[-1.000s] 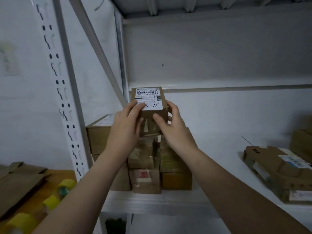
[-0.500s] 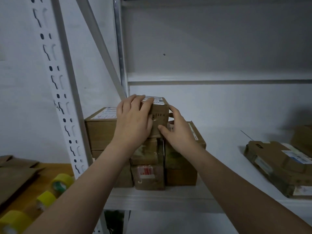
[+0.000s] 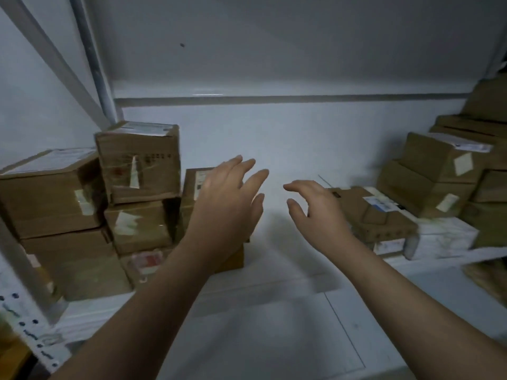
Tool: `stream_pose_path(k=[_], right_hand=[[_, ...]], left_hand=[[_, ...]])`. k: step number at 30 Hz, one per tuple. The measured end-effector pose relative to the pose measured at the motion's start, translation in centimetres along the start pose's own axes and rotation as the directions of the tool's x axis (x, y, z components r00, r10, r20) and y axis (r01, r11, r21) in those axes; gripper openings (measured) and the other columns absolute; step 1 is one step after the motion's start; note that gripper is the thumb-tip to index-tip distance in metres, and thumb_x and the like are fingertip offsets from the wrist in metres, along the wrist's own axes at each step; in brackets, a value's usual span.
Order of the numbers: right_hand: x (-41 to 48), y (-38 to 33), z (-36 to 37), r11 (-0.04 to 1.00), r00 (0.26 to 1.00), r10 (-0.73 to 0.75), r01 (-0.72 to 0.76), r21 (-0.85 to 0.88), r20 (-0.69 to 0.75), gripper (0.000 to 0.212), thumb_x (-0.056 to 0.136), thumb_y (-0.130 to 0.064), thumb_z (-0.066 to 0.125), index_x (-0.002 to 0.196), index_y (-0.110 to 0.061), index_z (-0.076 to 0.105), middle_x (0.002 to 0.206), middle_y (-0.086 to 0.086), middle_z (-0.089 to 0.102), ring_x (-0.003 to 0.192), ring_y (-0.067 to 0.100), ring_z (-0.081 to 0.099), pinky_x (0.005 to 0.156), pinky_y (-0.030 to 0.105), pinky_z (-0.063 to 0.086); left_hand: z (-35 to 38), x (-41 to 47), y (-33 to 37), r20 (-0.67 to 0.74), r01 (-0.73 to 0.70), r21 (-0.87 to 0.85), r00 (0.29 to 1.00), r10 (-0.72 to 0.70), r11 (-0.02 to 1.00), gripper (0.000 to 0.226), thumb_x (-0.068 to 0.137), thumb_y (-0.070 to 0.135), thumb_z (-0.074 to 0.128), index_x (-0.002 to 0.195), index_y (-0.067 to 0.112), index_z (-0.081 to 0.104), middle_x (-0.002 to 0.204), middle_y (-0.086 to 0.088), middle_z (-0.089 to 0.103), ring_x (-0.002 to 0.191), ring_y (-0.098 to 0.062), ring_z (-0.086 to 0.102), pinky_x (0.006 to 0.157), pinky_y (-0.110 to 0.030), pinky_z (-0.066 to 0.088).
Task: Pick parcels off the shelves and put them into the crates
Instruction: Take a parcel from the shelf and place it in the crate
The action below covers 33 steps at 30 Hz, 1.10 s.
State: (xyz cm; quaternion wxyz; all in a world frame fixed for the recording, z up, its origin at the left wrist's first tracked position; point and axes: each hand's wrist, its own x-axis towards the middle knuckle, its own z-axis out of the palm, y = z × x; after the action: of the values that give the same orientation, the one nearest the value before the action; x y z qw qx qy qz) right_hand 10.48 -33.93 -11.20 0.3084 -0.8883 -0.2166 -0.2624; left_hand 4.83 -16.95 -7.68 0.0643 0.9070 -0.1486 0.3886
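Both hands are raised over the white shelf [image 3: 274, 303], and neither holds anything. The left hand [image 3: 227, 207] has its fingers spread and nearly straight, with the back of the hand towards the camera. It covers part of a brown parcel [image 3: 193, 187] standing at the right edge of the left-hand stack. Whether it touches that parcel cannot be told. The right hand [image 3: 318, 209] has loosely curved fingers, the thumb held apart from them, and grips nothing. It sits in front of the left end of a flat parcel [image 3: 370, 212], and contact there cannot be confirmed either. A bare gap of shelf lies between the two hands.

All the parcels are on the shelf. At the left, a small taped box [image 3: 138, 163] with a white label on top sits uppermost, tilted slightly, on a second small box [image 3: 137, 226]. Beneath these is a carton with a red mark [image 3: 145, 260]. Just beside them, further left, a large box [image 3: 49, 198] rests on another carton. At the right, the flat parcel lies alone near the front edge, with a white wrapped package [image 3: 444, 237] just beside it. Behind that stands a pile of brown boxes [image 3: 439, 171] against the right side.

A perforated upright [image 3: 30, 327] and a diagonal brace [image 3: 55, 58] frame the left side. The frame is motion-blurred and the label text is unreadable.
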Motion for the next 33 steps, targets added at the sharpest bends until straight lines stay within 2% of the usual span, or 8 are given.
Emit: stream_pose_path(k=[7,11,18,22,25,27,29,33], right_hand=[[-4.0,10.0,-6.0,0.982,0.992,0.128,-0.128,-0.139,-0.009,0.024,0.089,-0.009,0.061,0.112,-0.007,0.067,0.118,0.012,0.064,0.109,0.031,0.055,0.09,0.029,0.036],[-5.8,15.3,-8.1,0.961,0.98,0.196,-0.186,-0.206,0.029,0.031,0.09,-0.015,0.061,0.12,-0.01,0.064,0.127,0.01,0.059,0.117,0.032,0.05,0.099,0.037,0.04],[-7.2,20.4,-9.2,0.963,0.959,0.239,-0.216,-0.16,0.149,0.044,0.093,-0.023,0.057,0.137,-0.021,0.051,0.14,0.011,0.044,0.127,0.029,0.041,0.101,0.029,0.035],[-7.4,21.0,-8.9,0.989,0.982,0.143,-0.137,-0.055,0.121,0.039,0.093,-0.02,0.059,0.131,-0.018,0.056,0.138,0.007,0.046,0.125,0.022,0.042,0.097,0.022,0.032],[-7.5,21.2,-9.1,0.986,0.983,0.144,-0.152,0.066,0.111,0.033,0.095,-0.022,0.056,0.127,-0.017,0.06,0.137,0.0,0.049,0.125,0.013,0.043,0.095,0.01,0.027],[-7.4,21.0,-9.2,0.973,0.99,0.113,-0.129,0.193,0.088,0.028,0.095,-0.018,0.056,0.122,-0.013,0.063,0.13,0.0,0.054,0.122,0.012,0.048,0.094,0.006,0.031],[-7.2,20.6,-9.4,0.921,0.992,0.109,-0.123,0.371,0.059,0.031,0.095,-0.014,0.057,0.126,-0.013,0.057,0.129,-0.001,0.054,0.12,0.005,0.05,0.098,0.012,0.04],[-5.7,19.8,-10.3,0.646,0.972,0.23,-0.195,0.738,0.056,0.061,0.092,-0.03,0.061,0.144,-0.023,0.029,0.124,-0.021,0.048,0.106,-0.017,0.054,0.085,0.011,0.049]], left_hand=[[7.5,0.0,7.6,0.158,0.02,-0.13,0.987,0.001,0.991,0.043,0.093,0.027,0.057,0.135,0.019,0.052,0.143,-0.007,0.048,0.133,-0.026,0.042,0.108,-0.041,0.033],[11.9,0.3,11.6,0.239,0.068,-0.183,0.971,-0.022,0.981,0.046,0.096,0.034,0.048,0.141,0.024,0.044,0.147,-0.002,0.042,0.134,-0.02,0.038,0.106,-0.033,0.033],[17.6,0.9,16.9,0.401,0.278,-0.217,0.899,-0.174,0.936,0.049,0.096,0.051,0.034,0.139,0.03,0.043,0.129,-0.003,0.057,0.112,-0.021,0.056,0.085,-0.032,0.046],[18.8,2.2,18.8,0.404,0.55,-0.489,0.83,-0.384,0.677,0.025,0.096,0.046,0.042,0.109,0.026,0.051,0.101,0.0,0.067,0.087,-0.019,0.064,0.072,-0.029,0.047],[18.7,3.0,19.7,0.45,0.669,-0.682,0.703,-0.551,0.297,0.013,0.093,0.027,0.058,0.097,0.022,0.046,0.095,-0.006,0.065,0.081,-0.021,0.065,0.07,-0.037,0.056],[18.1,2.9,19.5,0.429,0.59,-0.805,0.642,-0.635,0.053,0.018,0.091,0.01,0.057,0.096,0.022,0.045,0.09,-0.009,0.061,0.075,-0.017,0.065,0.063,-0.03,0.058],[17.2,2.2,18.5,0.315,0.482,-0.875,0.641,-0.7,0.048,0.025,0.091,0.005,0.053,0.098,0.027,0.043,0.085,-0.003,0.059,0.068,-0.007,0.061,0.057,-0.02,0.054],[15.1,0.1,15.9,0.125,0.419,-0.878,0.669,-0.732,0.233,0.028,0.081,0.017,0.047,0.103,0.035,0.047,0.075,0.0,0.054,0.061,-0.004,0.05,0.059,-0.024,0.045]])
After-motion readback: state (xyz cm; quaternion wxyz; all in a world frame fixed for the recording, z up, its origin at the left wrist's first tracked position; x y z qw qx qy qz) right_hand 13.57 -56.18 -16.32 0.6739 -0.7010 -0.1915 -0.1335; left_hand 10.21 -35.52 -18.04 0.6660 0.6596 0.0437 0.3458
